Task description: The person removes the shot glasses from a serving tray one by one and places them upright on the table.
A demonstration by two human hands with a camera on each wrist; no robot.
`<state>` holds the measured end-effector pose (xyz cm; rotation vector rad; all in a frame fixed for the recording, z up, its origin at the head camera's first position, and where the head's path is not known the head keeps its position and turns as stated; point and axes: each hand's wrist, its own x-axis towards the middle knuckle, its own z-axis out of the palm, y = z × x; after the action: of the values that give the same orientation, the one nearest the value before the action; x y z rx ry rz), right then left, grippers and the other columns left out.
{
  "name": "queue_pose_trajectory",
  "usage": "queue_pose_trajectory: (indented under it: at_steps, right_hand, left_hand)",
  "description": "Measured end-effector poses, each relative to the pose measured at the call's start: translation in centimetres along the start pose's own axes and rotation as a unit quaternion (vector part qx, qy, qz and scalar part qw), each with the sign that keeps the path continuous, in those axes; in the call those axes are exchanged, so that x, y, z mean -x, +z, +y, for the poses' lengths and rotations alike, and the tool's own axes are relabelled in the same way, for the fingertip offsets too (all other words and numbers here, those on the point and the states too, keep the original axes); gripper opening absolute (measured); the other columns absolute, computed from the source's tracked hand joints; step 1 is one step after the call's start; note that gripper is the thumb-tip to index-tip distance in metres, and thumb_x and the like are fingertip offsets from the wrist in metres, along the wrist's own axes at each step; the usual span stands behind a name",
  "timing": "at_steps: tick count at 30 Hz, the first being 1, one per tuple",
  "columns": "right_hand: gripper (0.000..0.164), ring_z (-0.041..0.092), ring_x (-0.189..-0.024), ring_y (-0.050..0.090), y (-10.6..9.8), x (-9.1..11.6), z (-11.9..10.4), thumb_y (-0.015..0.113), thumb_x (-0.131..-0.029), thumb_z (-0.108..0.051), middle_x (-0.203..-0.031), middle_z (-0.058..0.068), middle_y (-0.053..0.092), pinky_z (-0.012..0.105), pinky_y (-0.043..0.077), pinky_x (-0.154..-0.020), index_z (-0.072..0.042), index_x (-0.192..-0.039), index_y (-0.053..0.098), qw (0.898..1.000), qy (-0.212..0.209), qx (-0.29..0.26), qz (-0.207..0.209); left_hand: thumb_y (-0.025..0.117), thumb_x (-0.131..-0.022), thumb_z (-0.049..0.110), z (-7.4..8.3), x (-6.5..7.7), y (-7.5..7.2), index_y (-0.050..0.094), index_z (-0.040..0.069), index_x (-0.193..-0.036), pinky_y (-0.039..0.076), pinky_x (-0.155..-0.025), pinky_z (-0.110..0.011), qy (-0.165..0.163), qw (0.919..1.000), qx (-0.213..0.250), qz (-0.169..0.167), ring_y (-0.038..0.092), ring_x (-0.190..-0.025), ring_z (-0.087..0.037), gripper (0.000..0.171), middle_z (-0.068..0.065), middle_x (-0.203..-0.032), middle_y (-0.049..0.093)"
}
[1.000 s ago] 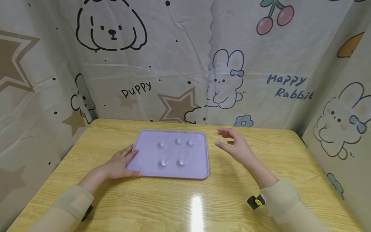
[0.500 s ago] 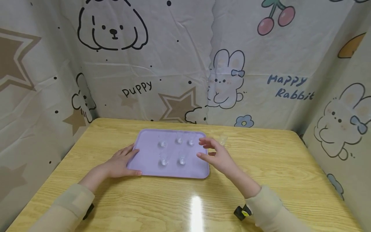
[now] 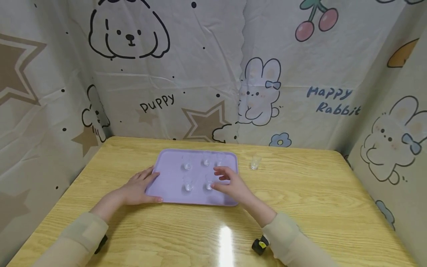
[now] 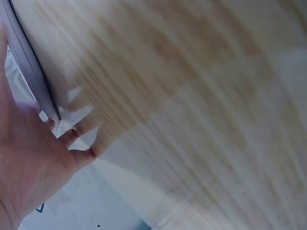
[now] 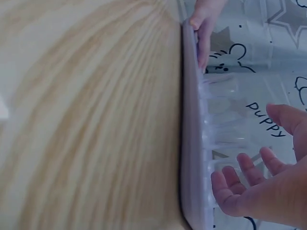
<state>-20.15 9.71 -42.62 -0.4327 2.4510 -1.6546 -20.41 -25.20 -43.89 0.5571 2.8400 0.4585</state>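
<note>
Several small clear cups stand on a lavender tray (image 3: 170, 185). My left hand (image 3: 138, 189) rests at the tray's left front corner, fingers spread along the left rim and thumb on the front edge. Over the right part of the tray is my right hand (image 3: 230, 184), fingers bent with a gap to the thumb. Its thumb tip overlaps the front right cup (image 3: 209, 184) in the head view. In the right wrist view the right hand (image 5: 264, 187) holds nothing. A front left cup (image 3: 188, 185) and a back right cup (image 3: 220, 160) are close by.
Another clear cup (image 3: 254, 163) stands on the wooden table (image 3: 300, 178), right of the tray. A back left cup (image 3: 187, 165) and a back middle cup (image 3: 206, 160) share the tray. A printed cloth (image 3: 200, 81) hangs behind the table.
My right hand has let go of a cup, which now stands on the table right of the tray, and has moved left over the tray. My left hand has stayed put.
</note>
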Motion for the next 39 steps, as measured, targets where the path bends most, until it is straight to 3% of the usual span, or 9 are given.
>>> queue_pose_trajectory:
  at_steps: [13,22,31,39]
  right_hand:
    - [0.041,0.021,-0.089,0.058,1.4,-1.7,0.6,0.079,-0.075,-0.013,-0.1,0.007,0.065,0.029,0.047,-0.077,-0.008,-0.112,0.061,0.998,0.0,0.06,0.024]
    - [0.034,0.015,-0.084,0.056,1.4,-2.0,0.7,0.078,-0.076,-0.013,-0.095,0.005,0.065,0.028,0.047,-0.077,-0.007,-0.105,0.062,0.998,-0.008,0.063,0.026]
    - [0.035,0.018,-0.092,0.056,-0.7,-1.4,-0.4,0.075,-0.079,-0.016,-0.101,0.003,0.065,0.029,0.046,-0.079,-0.008,-0.111,0.062,0.998,0.002,0.066,0.019]
    - [0.037,0.021,-0.095,0.055,-4.0,-0.2,-1.9,0.075,-0.08,-0.019,-0.104,0.008,0.065,0.029,0.047,-0.079,-0.008,-0.113,0.062,0.997,0.017,0.081,0.006]
  left_hand:
    - [0.059,-0.072,0.074,-0.2,-0.1,0.0,0.028,0.005,-0.148,0.019,-0.104,-0.069,0.004,1.0,-0.005,0.002,0.015,-0.136,-0.052,0.108,-0.021,-0.156,0.009]
    - [0.061,-0.073,0.072,0.1,0.1,-0.3,0.029,0.003,-0.147,0.018,-0.104,-0.069,0.007,1.0,0.001,0.003,0.016,-0.136,-0.052,0.107,-0.023,-0.155,0.01]
    - [0.062,-0.074,0.07,0.3,0.2,-0.3,0.029,0.003,-0.147,0.018,-0.103,-0.07,0.006,1.0,0.003,0.002,0.015,-0.135,-0.053,0.105,-0.023,-0.155,0.01]
    - [0.062,-0.074,0.07,0.3,0.1,-0.2,0.028,0.002,-0.147,0.018,-0.104,-0.069,0.008,1.0,0.002,0.002,0.016,-0.135,-0.052,0.105,-0.023,-0.156,0.01]
